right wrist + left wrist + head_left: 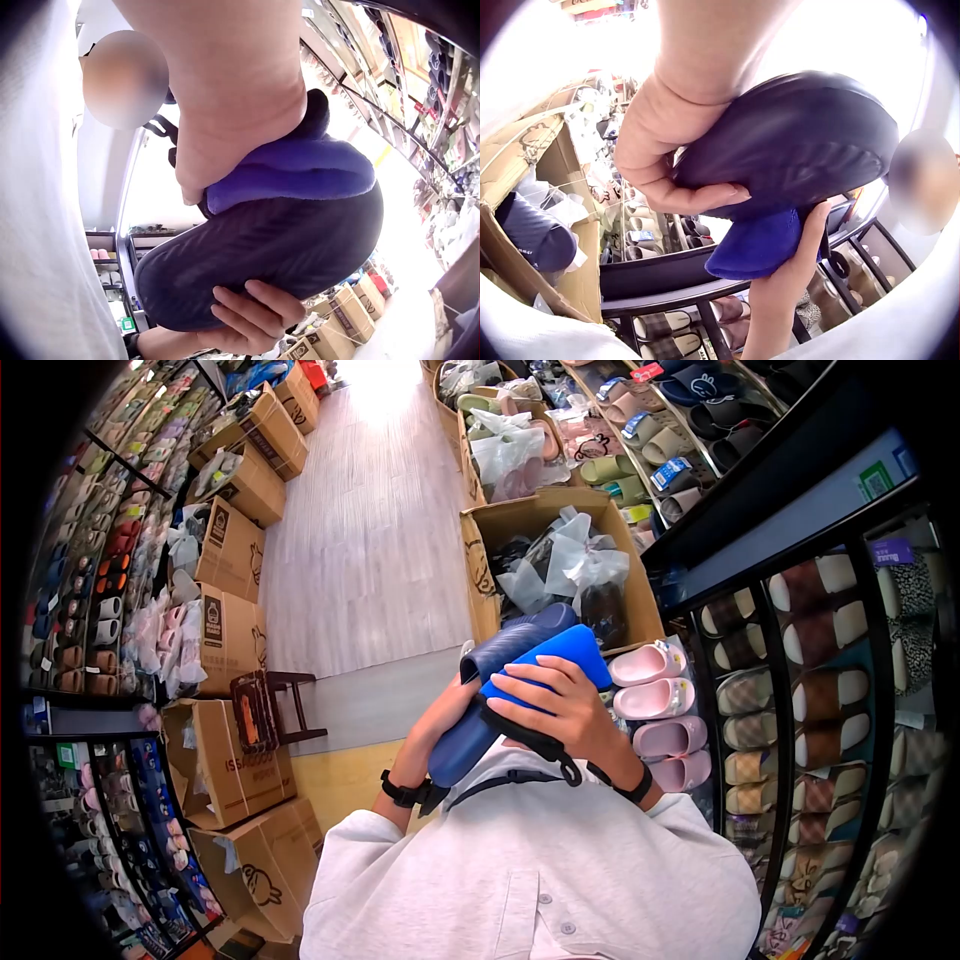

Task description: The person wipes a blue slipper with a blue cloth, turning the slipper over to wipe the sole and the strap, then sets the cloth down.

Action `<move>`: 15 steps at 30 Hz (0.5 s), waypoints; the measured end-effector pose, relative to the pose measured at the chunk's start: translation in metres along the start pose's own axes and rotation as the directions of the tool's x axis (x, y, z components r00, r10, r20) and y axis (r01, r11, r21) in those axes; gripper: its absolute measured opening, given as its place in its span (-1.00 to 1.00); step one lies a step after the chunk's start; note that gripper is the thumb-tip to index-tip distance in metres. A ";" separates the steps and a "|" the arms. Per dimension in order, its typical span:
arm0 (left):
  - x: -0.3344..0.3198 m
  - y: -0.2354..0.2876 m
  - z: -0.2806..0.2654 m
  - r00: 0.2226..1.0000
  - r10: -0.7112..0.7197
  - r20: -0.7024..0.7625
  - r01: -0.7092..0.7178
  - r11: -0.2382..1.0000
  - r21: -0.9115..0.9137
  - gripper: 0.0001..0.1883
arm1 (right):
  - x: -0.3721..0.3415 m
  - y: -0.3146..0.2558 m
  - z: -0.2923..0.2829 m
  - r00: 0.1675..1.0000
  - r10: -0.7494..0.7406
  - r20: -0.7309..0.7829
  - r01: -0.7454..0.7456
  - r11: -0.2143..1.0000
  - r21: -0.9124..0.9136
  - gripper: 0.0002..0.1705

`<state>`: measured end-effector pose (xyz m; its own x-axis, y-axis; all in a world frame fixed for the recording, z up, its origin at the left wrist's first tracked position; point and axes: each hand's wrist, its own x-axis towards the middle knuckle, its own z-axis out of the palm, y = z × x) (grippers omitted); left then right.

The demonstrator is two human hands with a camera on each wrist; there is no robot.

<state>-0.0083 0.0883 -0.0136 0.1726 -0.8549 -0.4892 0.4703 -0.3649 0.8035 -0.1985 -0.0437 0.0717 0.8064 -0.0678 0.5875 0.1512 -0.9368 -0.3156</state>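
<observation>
A navy slipper is held at chest height by the left hand, whose fingers curl over its edge in the left wrist view. The right hand grips a soft bright-blue pad with a black strap, fingers spread across its top. In the right wrist view the fuzzy blue pad lies against the side of the slipper, with the left hand's fingers under it. The slipper's dark underside faces the left wrist camera, and part of the blue pad is hidden behind it.
An open carton of bagged footwear stands just beyond the hands. Pink clogs sit to the right beside shelves of checked slippers. Cartons and a dark wooden stool line the left of the aisle floor.
</observation>
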 end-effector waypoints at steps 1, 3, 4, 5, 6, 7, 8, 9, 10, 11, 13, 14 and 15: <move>0.000 -0.002 0.000 0.999 -0.022 -0.024 0.022 1.000 -0.001 -0.52 | -0.001 0.003 -0.003 1.000 -0.010 0.013 0.010 1.000 0.008 -0.44; 0.002 -0.013 -0.005 1.000 0.018 0.006 -0.018 0.999 -0.044 -0.33 | 0.001 0.006 -0.007 0.997 0.072 -0.035 -0.071 0.997 0.017 -0.44; 0.003 -0.013 -0.006 1.000 -0.019 0.017 0.019 1.000 -0.016 -0.33 | -0.004 0.011 -0.003 0.992 0.108 -0.065 -0.108 0.994 -0.008 -0.42; 0.006 -0.013 -0.007 0.998 -0.053 0.029 0.052 0.999 0.012 -0.32 | -0.004 0.013 -0.001 0.987 0.129 -0.095 -0.129 0.992 0.004 -0.42; 0.007 -0.016 -0.007 0.998 -0.053 0.030 0.053 0.999 0.004 -0.30 | -0.004 0.013 0.000 0.987 0.129 -0.100 -0.130 0.992 0.002 -0.41; 0.005 -0.019 -0.007 0.998 -0.053 0.025 0.053 0.999 0.002 -0.30 | -0.006 0.011 0.000 0.986 0.131 -0.103 -0.132 0.991 0.001 -0.40; 0.003 -0.021 -0.006 0.999 -0.037 0.028 0.038 0.999 -0.018 -0.30 | -0.006 0.007 -0.003 0.992 0.101 -0.071 -0.100 0.995 0.012 -0.42; 0.001 -0.019 -0.004 0.999 -0.022 0.031 0.023 0.999 -0.038 -0.30 | -0.005 0.005 -0.005 0.997 0.068 -0.039 -0.067 0.997 0.025 -0.43; -0.004 -0.019 0.000 0.999 -0.023 0.026 0.024 0.999 -0.041 -0.30 | -0.007 0.006 -0.004 1.000 0.006 -0.011 -0.005 0.999 0.049 -0.46; -0.009 -0.019 0.004 1.000 -0.014 -0.001 0.014 0.996 -0.086 -0.30 | -0.010 0.005 -0.004 1.000 -0.024 0.005 0.023 0.997 0.076 -0.48; -0.010 -0.023 0.005 0.999 -0.008 -0.031 0.004 0.991 -0.133 -0.30 | -0.010 0.010 -0.010 0.999 -0.016 0.034 0.013 0.996 0.091 -0.47; -0.002 -0.028 0.000 1.000 -0.009 -0.020 0.007 0.997 -0.075 -0.30 | -0.011 0.013 -0.009 1.000 0.026 0.005 -0.026 0.996 0.083 -0.45; 0.001 -0.029 -0.001 1.000 -0.009 -0.010 0.009 1.000 -0.018 -0.30 | -0.013 0.015 -0.006 0.997 0.073 -0.030 -0.071 0.996 0.061 -0.42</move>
<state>-0.0209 0.0984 -0.0376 0.1767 -0.8479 -0.4998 0.4870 -0.3659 0.7930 -0.2097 -0.0588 0.0640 0.7976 -0.1465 0.5851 0.1279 -0.9069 -0.4015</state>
